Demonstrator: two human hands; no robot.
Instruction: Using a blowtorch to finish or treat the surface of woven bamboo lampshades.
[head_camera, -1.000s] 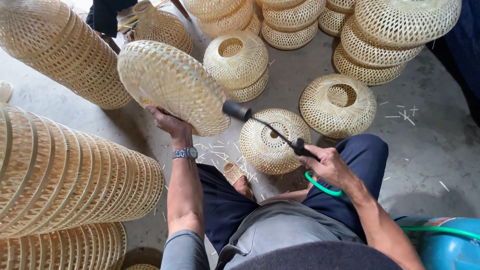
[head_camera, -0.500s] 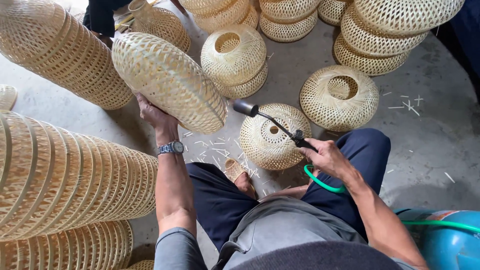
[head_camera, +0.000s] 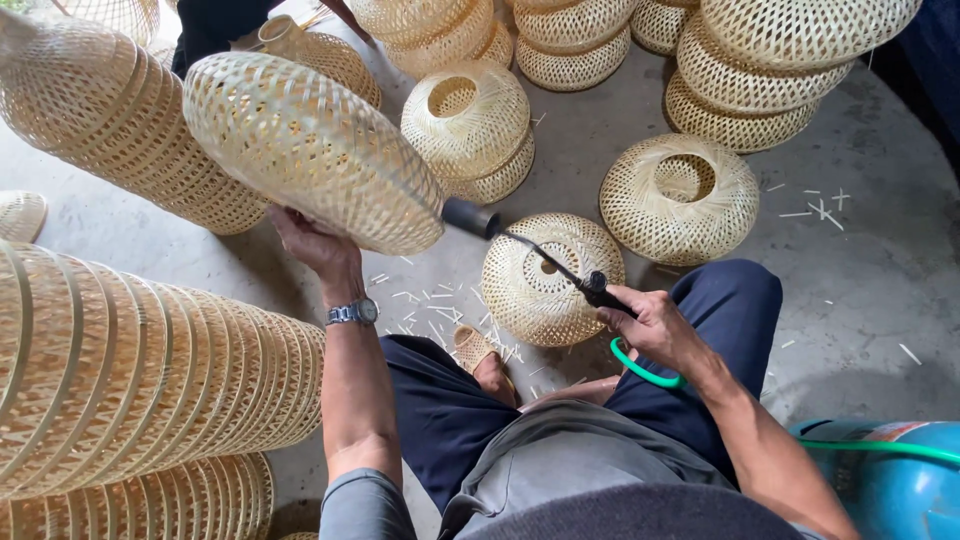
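A: Status, near to far?

B: Blue gas cylinder (head_camera: 880, 480) at lower right beside the person's knee. Green hose (head_camera: 645, 368) loops under the right wrist.

A: Right hand?

B: Right hand (head_camera: 655, 325) closed fully around the handle of the torch (head_camera: 545, 255). Black nozzle points up-left, tip just at the lower edge of the woven lampshade (head_camera: 310, 150).

A: Left?

B: Left hand (head_camera: 320, 245) under the lampshade, holding it up off the floor by its bottom edge. Fingers hidden behind the weave, so can't tell how tightly it's closed. Wristwatch (head_camera: 352, 313) on that wrist.

A: Lampshade position?

B: In the air, tilted, left of centre, above the concrete floor (head_camera: 880, 270).

A: Surroundings?

B: Nested stack of ribbed shades (head_camera: 130, 370) at near left. One small woven shade (head_camera: 550, 280) on the floor behind the torch, just past the sandalled foot (head_camera: 480, 355). Bamboo splinters (head_camera: 425, 305) scattered around it. Further out, more woven shades (head_camera: 680, 195) singly and stacked across the top.
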